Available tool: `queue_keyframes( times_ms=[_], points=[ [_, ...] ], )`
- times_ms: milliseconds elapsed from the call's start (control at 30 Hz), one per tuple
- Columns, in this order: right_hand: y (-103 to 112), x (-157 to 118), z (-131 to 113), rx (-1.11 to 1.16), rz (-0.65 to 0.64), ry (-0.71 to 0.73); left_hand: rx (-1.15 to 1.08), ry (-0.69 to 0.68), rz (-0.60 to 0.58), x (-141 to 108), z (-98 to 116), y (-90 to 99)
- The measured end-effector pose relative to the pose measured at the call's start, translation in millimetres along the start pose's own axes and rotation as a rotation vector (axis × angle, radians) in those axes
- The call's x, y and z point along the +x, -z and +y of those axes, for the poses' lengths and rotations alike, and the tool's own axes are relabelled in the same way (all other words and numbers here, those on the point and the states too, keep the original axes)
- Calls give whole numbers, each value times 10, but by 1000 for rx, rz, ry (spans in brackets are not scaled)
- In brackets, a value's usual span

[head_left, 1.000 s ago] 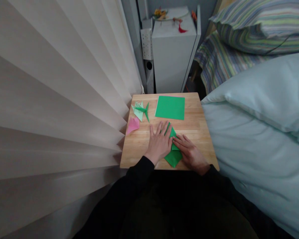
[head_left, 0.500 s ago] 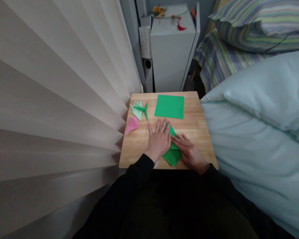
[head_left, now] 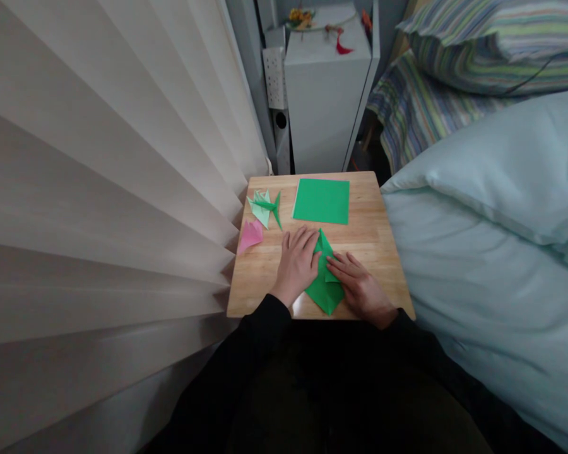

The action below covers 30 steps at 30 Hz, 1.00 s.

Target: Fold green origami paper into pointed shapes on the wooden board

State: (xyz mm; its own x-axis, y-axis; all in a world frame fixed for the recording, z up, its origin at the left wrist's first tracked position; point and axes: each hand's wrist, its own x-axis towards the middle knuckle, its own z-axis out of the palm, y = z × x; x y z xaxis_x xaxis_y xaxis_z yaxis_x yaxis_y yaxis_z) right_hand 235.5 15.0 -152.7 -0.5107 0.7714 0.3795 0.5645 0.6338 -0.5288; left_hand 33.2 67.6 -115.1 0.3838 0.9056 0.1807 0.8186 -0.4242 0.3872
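A partly folded sheet of green origami paper lies near the front edge of the small wooden table, one point toward the far side and one toward me. My left hand rests along its left edge, palm down, fingers stretched forward and thumb on the paper. From the right, my right hand lies with its fingers flat over the paper's right side, beside a folded flap. Both hands cover parts of the sheet.
Beyond the hands lies a flat stack of green paper. At the left are a green folded figure, a pale green one and a pink one. A pleated curtain borders the left, a bed the right, a white cabinet the back.
My left hand has slid slightly left, uncovering more of the green paper's middle and far point. My right hand stays nearly in place.
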Motion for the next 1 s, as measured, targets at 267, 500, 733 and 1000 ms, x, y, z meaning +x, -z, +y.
queue_keyframes(
  times_ms=[267, 500, 733, 1000],
  points=[
    [28, 17, -57, -36, 21, -88, -69, -21, 7, -34, -14, -10],
    [25, 17, -57, -68, 24, -110, 51, -59, -103, -25, 49, 69],
    [74, 60, -107, -155, -94, -102, 126, -61, -139, -22, 77, 95],
    [84, 78, -118, -171, -137, -109, 164, -44, -122, -17, 101, 113]
  ],
)
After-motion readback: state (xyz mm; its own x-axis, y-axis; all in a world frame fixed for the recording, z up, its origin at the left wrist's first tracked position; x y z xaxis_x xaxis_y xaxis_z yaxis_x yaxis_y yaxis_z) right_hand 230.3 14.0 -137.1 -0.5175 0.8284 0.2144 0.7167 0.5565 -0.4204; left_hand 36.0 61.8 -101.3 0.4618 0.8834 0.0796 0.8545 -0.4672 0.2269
